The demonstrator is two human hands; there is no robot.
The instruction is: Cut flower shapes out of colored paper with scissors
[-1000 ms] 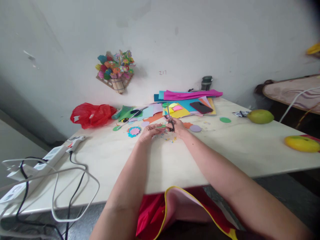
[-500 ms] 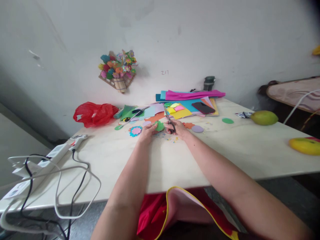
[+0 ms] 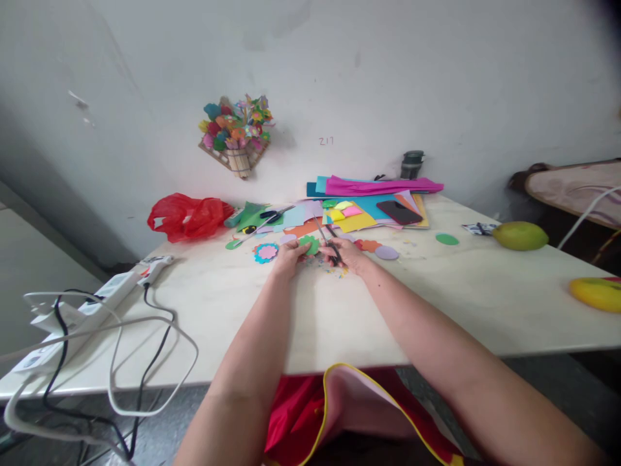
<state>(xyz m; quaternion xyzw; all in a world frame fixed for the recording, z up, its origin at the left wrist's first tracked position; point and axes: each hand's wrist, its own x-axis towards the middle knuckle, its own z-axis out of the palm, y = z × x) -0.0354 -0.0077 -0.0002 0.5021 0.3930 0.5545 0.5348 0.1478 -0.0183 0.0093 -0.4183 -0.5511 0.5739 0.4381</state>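
Note:
Between the fingers of my left hand (image 3: 290,255) is a green paper flower (image 3: 309,244) with a scalloped edge. My right hand (image 3: 347,254) grips black-handled scissors (image 3: 334,251), their blades parted and pointing up and away, just right of the flower. Left of my left hand lies a blue and pink layered flower (image 3: 266,253). A lilac paper circle (image 3: 387,252) and orange scalloped pieces (image 3: 371,246) lie beside my right hand. Small paper scraps (image 3: 339,272) are scattered under the hands.
Coloured sheets (image 3: 363,222) with a phone (image 3: 398,212) lie at the back. A second pair of scissors (image 3: 274,215) and a red plastic bag (image 3: 187,217) are at back left. A power strip (image 3: 104,299) with cables fills the left edge. Mangoes (image 3: 521,235) lie at right.
The scissor blades have opened wider and tilted leftward. The green flower has turned slightly in my left hand and shows more of its scalloped edge. The whole view has shifted a little.

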